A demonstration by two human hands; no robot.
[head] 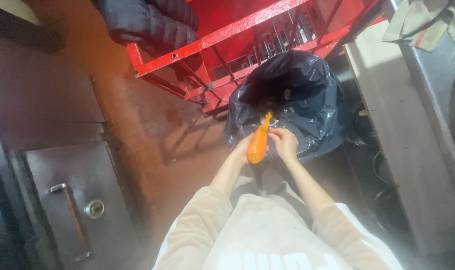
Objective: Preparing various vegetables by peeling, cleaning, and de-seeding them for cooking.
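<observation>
Holding a carrot over a bin lined with a dark plastic bag, the person stands on a reddish floor. The left hand is closed around the lower part of the carrot, fingers wrapped behind it. The right hand is curled and pinched near the upper part of the carrot; it seems to grip a small tool or a strip of peel, but I cannot tell which, because it is too small to see.

The carrot is between both hands, tilted, its thin tip pointing away from the person toward the bag opening. Some pale scraps lie already inside the bag, just beyond the hands.

The risks, in my judgement: the carrot looks wet or smooth, so it can slip from the left hand into the bag. The fingers of the left hand are near the place where the right hand works, so a fast stroke may hurt them. Peel may also fall beside the bag, on the floor to the left of the hands.
</observation>
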